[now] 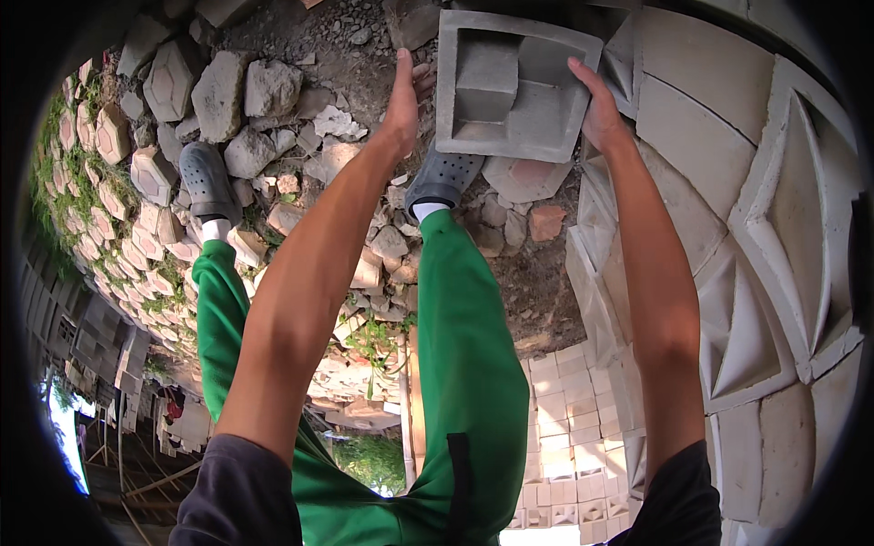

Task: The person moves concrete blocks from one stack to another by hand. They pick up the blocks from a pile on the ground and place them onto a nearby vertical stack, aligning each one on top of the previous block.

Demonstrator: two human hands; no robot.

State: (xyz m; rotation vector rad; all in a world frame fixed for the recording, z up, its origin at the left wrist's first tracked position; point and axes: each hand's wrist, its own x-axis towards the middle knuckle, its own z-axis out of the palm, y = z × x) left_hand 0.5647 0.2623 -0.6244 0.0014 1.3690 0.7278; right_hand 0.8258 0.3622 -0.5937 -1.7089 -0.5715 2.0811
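The back of the square grey concrete block with its stepped hollow [514, 86] is out of my sight. Past its edge, I lose most of the right hand's fingers [583, 73]; on the left hand [405, 105] the thumb partly screens the others, and whether they touch the block I can't tell. The block covers the toe of one dark grey perforated clog [437, 185]. The lower edge cuts off both dark short sleeves [237, 496]. Far left, the clutter around the thin brown poles [121, 437] is too small to make out.

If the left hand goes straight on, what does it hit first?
Likely the brownish-grey stone at the top edge, beyond the left hand; depth is unclear, with the grey block close on its right.
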